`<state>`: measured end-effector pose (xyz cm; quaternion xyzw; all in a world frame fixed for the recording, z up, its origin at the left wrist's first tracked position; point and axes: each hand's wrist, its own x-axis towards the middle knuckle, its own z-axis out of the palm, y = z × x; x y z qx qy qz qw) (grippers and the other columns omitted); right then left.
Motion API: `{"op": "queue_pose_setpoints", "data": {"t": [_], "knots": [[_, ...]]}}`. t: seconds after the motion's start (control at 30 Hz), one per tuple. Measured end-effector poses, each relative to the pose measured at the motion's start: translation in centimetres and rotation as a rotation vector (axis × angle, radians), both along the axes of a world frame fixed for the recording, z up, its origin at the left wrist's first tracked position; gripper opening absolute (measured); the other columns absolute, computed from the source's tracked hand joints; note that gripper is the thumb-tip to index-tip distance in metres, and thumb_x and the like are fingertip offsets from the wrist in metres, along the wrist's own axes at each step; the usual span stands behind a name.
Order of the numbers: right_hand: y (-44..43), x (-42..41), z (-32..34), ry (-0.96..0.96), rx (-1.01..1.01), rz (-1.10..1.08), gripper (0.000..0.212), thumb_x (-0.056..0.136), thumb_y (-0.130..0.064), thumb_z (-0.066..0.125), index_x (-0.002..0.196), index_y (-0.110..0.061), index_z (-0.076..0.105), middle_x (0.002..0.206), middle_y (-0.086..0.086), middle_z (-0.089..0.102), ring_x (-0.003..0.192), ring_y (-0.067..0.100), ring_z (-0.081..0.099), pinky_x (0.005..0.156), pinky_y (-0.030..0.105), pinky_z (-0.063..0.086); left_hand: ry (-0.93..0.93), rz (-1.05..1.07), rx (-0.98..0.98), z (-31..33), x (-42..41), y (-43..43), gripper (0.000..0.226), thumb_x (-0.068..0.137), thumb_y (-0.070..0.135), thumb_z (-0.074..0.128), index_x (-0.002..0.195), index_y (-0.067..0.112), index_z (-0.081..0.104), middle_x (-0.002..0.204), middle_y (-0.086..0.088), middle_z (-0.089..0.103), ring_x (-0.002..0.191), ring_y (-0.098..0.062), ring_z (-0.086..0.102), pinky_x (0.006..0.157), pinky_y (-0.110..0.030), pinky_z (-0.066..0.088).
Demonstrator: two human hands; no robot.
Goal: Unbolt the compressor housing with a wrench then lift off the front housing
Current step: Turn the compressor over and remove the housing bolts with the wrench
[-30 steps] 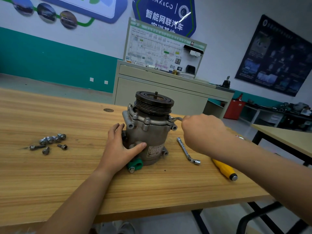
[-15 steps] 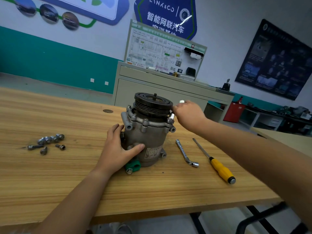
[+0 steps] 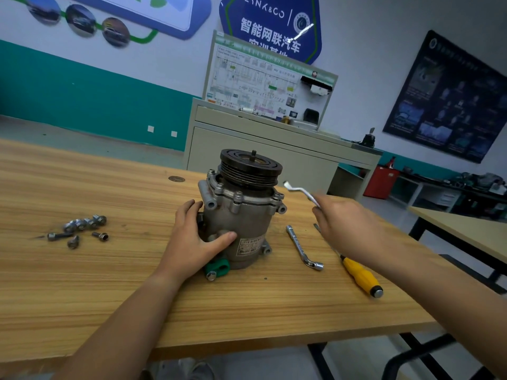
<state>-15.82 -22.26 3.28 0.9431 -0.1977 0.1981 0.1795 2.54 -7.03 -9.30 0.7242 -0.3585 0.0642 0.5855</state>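
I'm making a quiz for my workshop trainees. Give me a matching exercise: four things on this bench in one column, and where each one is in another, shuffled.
1 compressor
2 flat wrench
3 bolts
4 screwdriver

A loose heap, far left on the table
B gripped by the right hand, off the table
C lying on the table, right of the compressor
D upright, held by the left hand

Pairs: 1-D, 2-B, 3-A, 4-C

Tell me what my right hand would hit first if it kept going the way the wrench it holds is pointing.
Probably the black pulley on top of the compressor: the wrench in the right hand points up and left at its rim. Depth is unclear, so it might pass behind.
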Motion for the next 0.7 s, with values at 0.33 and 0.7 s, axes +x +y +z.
{"op": "queue_pose_setpoints", "data": {"t": [0.33, 0.7], "knots": [[3.9, 1.5, 2.7, 0.358, -0.287, -0.128, 0.021, 0.089, -0.002, 0.043, 0.109, -0.009, 0.047, 0.059, -0.002, 0.03, 0.047, 0.012, 0.029, 0.039, 0.024, 0.022, -0.009, 0.011, 0.014, -0.2, 0.0, 0.0, 0.099, 0.068, 0.047, 0.075, 0.146, 0.014, 0.023, 0.15, 0.005, 0.017, 0.118, 0.002, 0.022, 0.098, -0.019, 0.025], [3.9, 1.6, 4.1, 0.478, -0.336, -0.088, 0.018, 0.095, -0.032, 0.033, 0.098, -0.017, 0.043, 0.06, -0.005, 0.037, 0.049, 0.007, 0.036, 0.041, 0.021, 0.025, 0.031, 0.017, 0.032, 0.2, -0.2, 0.3, 0.101, 0.063, 0.054, 0.072, 0.145, 0.016, 0.026, 0.15, 0.007, 0.017, 0.128, -0.002, 0.022, 0.103, -0.019, 0.021]]}}
